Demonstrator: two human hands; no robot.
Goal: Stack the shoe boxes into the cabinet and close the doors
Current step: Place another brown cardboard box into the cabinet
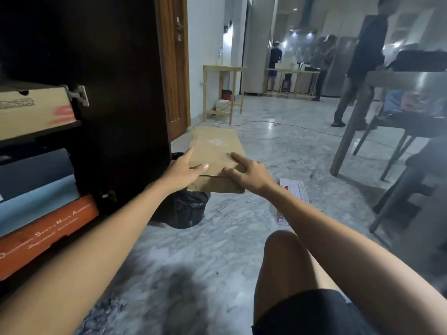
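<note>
A plain brown shoe box (214,151) is held above the marble floor, to the right of the open dark cabinet door (116,93). My left hand (185,170) grips its near left corner and my right hand (246,171) presses on its near right corner. Inside the cabinet at the left, a tan shoe box (31,110) lies on the upper shelf. Below it are stacked a dark box (33,172), a light blue box (38,204) and an orange box (46,233).
A black bag (189,209) sits on the floor under the held box. A white and red box (294,197) lies on the floor to the right. A table leg (350,131) and chairs stand at the right. Several people stand farther back.
</note>
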